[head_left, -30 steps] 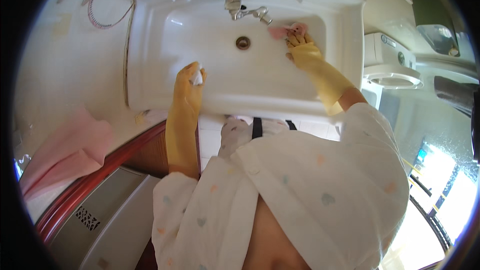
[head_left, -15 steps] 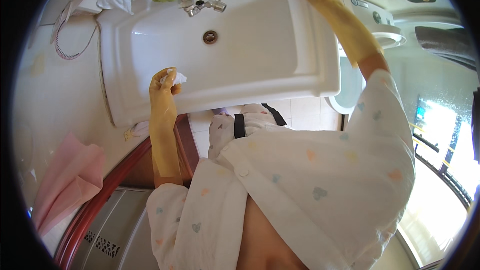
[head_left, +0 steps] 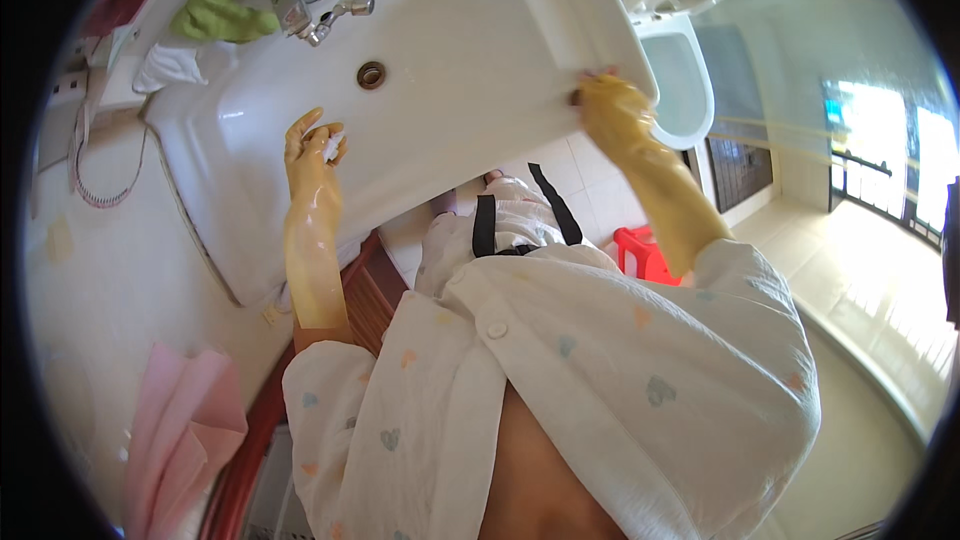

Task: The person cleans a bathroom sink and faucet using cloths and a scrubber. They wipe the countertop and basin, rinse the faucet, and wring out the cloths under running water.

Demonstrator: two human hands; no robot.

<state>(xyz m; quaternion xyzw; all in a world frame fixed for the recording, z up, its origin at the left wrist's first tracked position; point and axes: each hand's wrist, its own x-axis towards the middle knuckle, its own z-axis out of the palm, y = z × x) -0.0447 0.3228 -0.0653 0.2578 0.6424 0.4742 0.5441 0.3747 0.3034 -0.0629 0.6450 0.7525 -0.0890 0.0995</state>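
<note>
My left hand (head_left: 314,152), in a yellow rubber glove, is above the near left part of the white sink (head_left: 440,105). Its fingers are curled around a small crumpled white wad (head_left: 333,147), maybe tissue or cloth. My right hand (head_left: 615,112), in a matching glove, presses down at the sink's right rim near the front corner. Motion blurs it, and its fingers are closed around a small pinkish-brown thing (head_left: 577,97) that barely shows and whose kind I cannot make out. The drain (head_left: 371,75) and the chrome tap (head_left: 338,15) lie beyond my left hand.
A green cloth (head_left: 222,5) and a white cloth (head_left: 170,68) lie by the tap. The toilet (head_left: 690,80) stands right of the sink, with a red stool (head_left: 645,255) nearer. Pink cloth (head_left: 185,430) hangs at lower left, beside a reddish wooden edge (head_left: 365,285).
My right hand has come from the sink's far right corner along the right rim to the near corner. The view has turned; my left hand still holds the white wad, its index finger now more raised.
</note>
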